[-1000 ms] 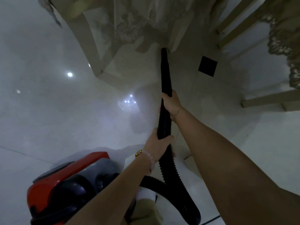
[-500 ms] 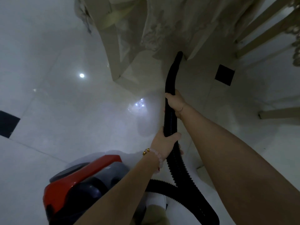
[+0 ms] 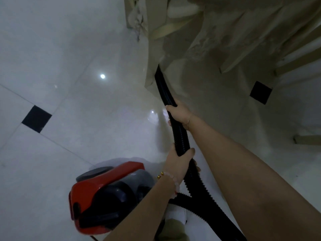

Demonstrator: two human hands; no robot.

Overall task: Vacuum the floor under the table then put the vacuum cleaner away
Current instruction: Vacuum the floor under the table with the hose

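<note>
So both hands are on the black ribbed hose [image 3: 180, 134]: right hand [image 3: 180, 113] up front with its grip closed around it, left hand [image 3: 178, 161] lower down, grip wrapped round the same hose. The nozzle tip [image 3: 158, 70] is poking under the hanging tablecloth [image 3: 217, 32] right by a pale leg of the desk [image 3: 152, 54], low to the glossy white floor [image 3: 78, 101]. The red canister vacuum [image 3: 107, 195] sits on the floor just beside the person's left. My take: steer with the front hand, feed slack with the back one, keep the tip flat to the tile, and mind the lace cloth, it'd probably get sucked in. Slow overlapping passes between the legs.
</note>
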